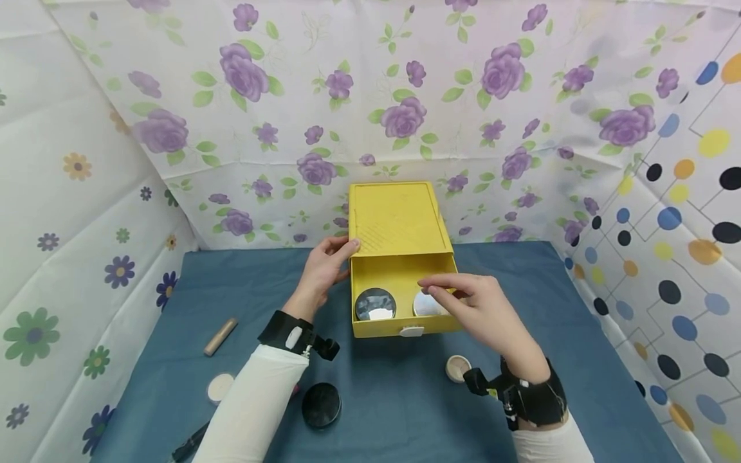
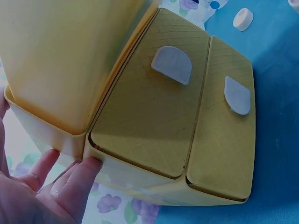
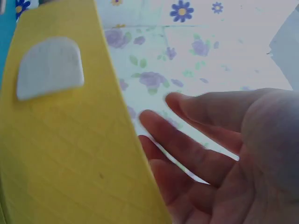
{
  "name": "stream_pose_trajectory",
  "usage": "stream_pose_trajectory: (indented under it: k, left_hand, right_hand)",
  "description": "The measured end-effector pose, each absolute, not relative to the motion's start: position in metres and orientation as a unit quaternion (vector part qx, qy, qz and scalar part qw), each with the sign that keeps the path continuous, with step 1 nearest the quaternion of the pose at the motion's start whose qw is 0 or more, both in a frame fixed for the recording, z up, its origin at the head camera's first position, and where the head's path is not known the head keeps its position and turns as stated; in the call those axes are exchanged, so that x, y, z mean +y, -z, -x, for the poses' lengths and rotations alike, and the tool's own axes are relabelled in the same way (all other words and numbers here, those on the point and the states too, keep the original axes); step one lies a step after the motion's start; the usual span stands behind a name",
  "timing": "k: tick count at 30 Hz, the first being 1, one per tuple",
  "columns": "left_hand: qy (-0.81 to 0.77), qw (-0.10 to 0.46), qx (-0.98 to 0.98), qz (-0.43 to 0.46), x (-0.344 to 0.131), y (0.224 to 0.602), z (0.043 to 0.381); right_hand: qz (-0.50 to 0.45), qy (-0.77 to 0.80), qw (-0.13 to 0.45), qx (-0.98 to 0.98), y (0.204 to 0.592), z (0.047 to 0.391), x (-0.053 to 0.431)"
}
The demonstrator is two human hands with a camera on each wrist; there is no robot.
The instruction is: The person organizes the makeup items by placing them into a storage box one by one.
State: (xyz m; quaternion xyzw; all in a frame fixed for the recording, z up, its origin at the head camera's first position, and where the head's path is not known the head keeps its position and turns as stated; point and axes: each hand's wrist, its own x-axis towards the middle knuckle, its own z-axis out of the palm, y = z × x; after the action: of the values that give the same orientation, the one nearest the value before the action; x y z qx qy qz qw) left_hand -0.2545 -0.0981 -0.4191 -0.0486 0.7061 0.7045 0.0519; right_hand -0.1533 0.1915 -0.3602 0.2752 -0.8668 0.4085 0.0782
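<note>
A yellow drawer cabinet (image 1: 399, 218) stands at the back of the table with its top drawer (image 1: 382, 329) pulled out. My left hand (image 1: 321, 267) rests against the cabinet's left side, thumb at the top edge; the left wrist view shows straight fingertips (image 2: 88, 165) touching the side wall. Inside the drawer lie a round black container with a shiny lid (image 1: 375, 304) on the left and a round silvery-white one (image 1: 427, 305) on the right. Over that right one hovers my right hand (image 1: 477, 305), its loosely bent fingers holding nothing in the right wrist view.
Toward the front stand a round black jar (image 1: 321, 405) and a small beige round pot (image 1: 458, 368). A brown tube (image 1: 220, 336), a cream-coloured round pot (image 1: 220, 388) and a dark slim object (image 1: 190, 444) lie on the left. Two lower drawers with white handles (image 2: 173, 64) are closed.
</note>
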Motion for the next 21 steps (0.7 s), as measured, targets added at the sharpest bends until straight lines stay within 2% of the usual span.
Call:
stream_pose_trajectory:
  k: [4, 11, 17, 21]
  left_hand:
    - [-0.704, 0.053, 0.706, 0.049, -0.098, 0.42, 0.255]
    - [-0.707, 0.051, 0.704, 0.049, -0.099, 0.42, 0.255]
    - [-0.705, 0.05, 0.706, 0.048, -0.098, 0.42, 0.254]
    - [-0.705, 0.049, 0.706, 0.048, -0.098, 0.421, 0.254]
  right_hand:
    - [-0.255, -0.438, 0.1, -0.856, 0.364, 0.139, 0.193]
    - [-0.266, -0.5, 0.09, -0.819, 0.373, 0.116, 0.195]
    - [-0.327, -0.538, 0.033, -0.776, 0.39, 0.096, 0.19]
    - [-0.333, -0.545, -0.046, -0.768, 0.415, 0.09, 0.177]
